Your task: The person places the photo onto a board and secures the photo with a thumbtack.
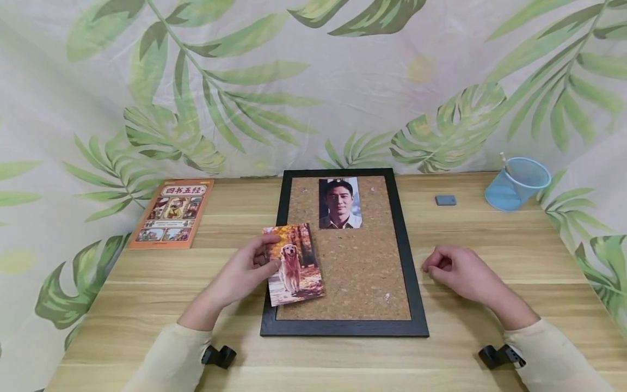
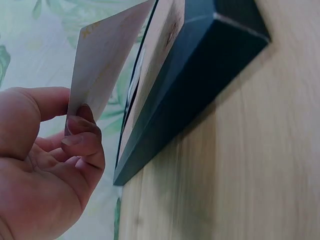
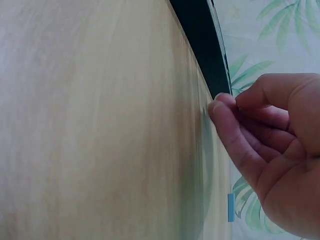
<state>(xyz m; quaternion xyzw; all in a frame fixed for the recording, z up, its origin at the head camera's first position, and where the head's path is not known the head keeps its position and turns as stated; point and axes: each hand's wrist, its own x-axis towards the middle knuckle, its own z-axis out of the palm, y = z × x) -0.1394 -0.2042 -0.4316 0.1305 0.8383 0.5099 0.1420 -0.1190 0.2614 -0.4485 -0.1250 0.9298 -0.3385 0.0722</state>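
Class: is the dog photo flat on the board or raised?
Raised: the left hand pinches the dog photo, and backdrop shows between it and the board.

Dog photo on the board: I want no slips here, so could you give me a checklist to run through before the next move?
1. Dog photo gripped: ok; the left hand pinches it at its left edge.
2. Photo square with the corkboard: not ok; it is tilted and overlaps the black frame on the left.
3. Portrait uncovered: ok; it is on the cork's upper part, apart from the dog photo.
4. Bare cork below the portrait: ok; a small shiny item sits near the lower right corner.
5. Right hand holding something small: cannot tell; its fingers hide it.
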